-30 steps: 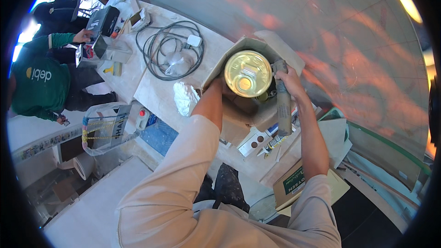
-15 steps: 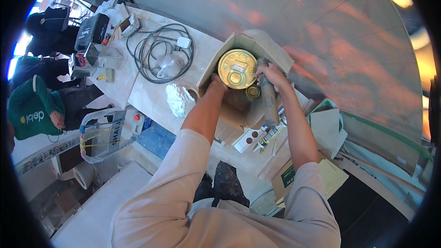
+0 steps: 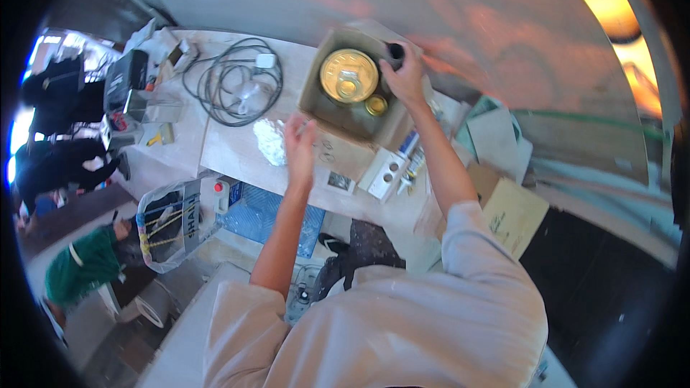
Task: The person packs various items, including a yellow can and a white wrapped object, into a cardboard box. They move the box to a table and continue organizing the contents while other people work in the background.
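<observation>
A cardboard box (image 3: 310, 93) with raised flaps sits on the worktable. Inside it are a large round can with a gold lid (image 3: 350, 75) and a smaller gold-topped can (image 3: 376, 105). At the box's right side my right hand (image 3: 407, 77) grips a grey tube (image 3: 395, 52), which now stands nearly upright with its dark end facing up. Its lower part is hidden by the hand and the box wall. My left hand (image 3: 299, 145) is slightly blurred, empty, with fingers apart, just outside the near left side of the box. A crumpled white wrapping (image 3: 270, 141) lies beside it.
A coiled dark cable (image 3: 233, 82) lies on the table (image 3: 215, 147) to the left. A white plate with round holes (image 3: 383, 174) is near the box's front. A wall rises behind. People stand at the far left; a person in green (image 3: 85, 266) is at lower left.
My left hand has come out of the box to its near left side. The tube in my right hand has tipped from lying lengthwise to nearly upright. The person in green has moved lower in view.
</observation>
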### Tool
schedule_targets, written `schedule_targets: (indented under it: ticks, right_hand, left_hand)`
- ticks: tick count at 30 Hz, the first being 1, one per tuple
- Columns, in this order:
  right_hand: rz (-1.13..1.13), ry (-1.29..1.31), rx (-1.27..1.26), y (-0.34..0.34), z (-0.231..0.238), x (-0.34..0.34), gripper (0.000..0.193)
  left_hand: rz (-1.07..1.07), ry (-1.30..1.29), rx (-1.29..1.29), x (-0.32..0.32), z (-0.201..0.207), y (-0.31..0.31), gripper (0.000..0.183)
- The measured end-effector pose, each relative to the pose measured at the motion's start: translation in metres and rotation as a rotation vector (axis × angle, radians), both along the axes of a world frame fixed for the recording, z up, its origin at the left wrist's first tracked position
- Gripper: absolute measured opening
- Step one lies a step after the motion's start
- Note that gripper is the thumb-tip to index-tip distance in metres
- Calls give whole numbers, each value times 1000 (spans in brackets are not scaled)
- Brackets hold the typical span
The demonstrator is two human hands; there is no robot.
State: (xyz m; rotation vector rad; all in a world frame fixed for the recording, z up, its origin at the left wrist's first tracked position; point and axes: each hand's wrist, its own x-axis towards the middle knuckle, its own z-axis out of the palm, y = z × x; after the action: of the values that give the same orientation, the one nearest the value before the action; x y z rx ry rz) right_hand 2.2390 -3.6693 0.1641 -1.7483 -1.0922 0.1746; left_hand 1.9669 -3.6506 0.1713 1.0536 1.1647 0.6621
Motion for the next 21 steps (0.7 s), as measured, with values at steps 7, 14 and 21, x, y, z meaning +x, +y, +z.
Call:
schedule_targets:
  ticks: [7, 14, 21]
  right_hand:
    - [-287, -150, 57, -56, -27, 11, 50]
    - [-607, 309, -85, -235, -90, -54, 43]
    - [-75, 650, -1179, -483, -199, -267, 32]
  left_hand:
    - [78, 385, 93, -207, -63, -109, 59]
    - [260, 379, -913, -428, -164, -302, 55]
    - [20, 353, -985, -506, -165, -418, 53]
